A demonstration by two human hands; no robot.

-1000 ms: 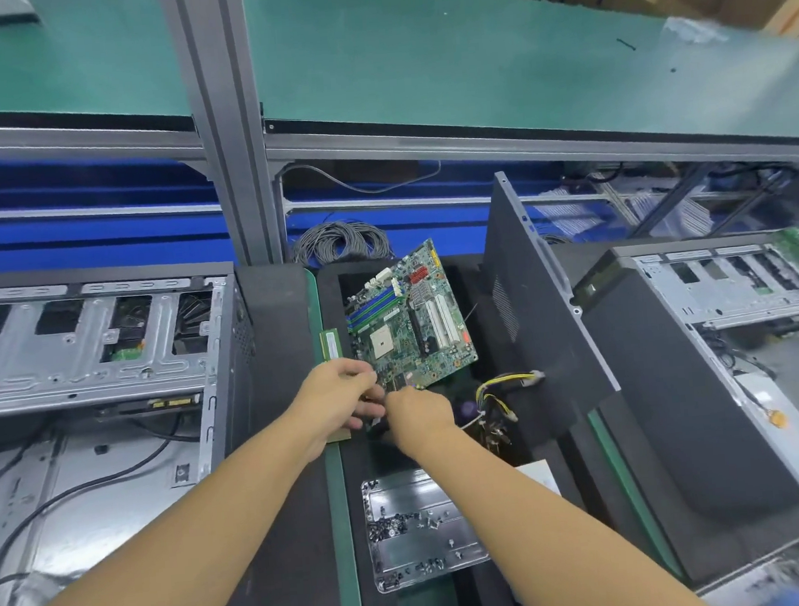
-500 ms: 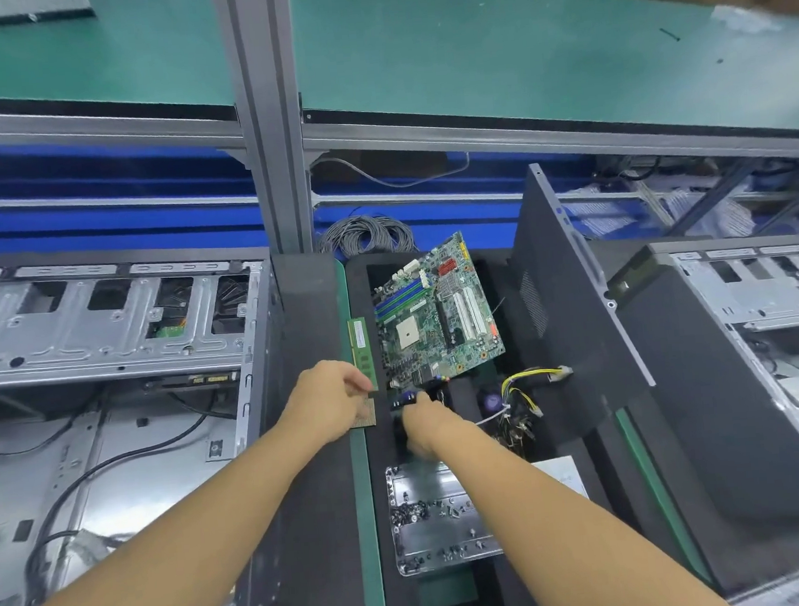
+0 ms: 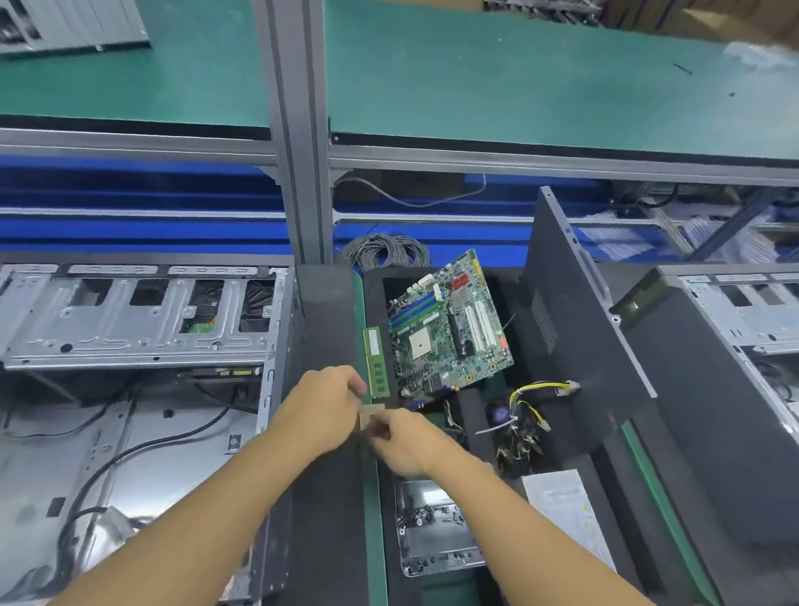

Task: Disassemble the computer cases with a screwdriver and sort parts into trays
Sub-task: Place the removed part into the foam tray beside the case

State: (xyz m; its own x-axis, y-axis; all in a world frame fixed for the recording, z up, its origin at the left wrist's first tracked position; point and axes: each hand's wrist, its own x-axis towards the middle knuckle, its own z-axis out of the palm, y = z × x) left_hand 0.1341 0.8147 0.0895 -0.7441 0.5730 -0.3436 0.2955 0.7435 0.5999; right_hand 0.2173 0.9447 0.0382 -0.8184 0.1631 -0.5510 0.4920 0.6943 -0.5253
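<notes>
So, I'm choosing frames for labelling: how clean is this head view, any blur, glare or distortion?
Head view: the wide-angle lens bows the shelf rail; left hand, right hand and the small square part they pinch are motion-smeared; motherboard is fairly sharp; soft glare inside the left case.

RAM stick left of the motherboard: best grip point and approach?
Probably pinch the RAM stick across its long edges at mid-length, coming straight down. It lies flat and narrow, with its long axis running away from the person. The motherboard crowds its right side and the left hand its near end.
</notes>
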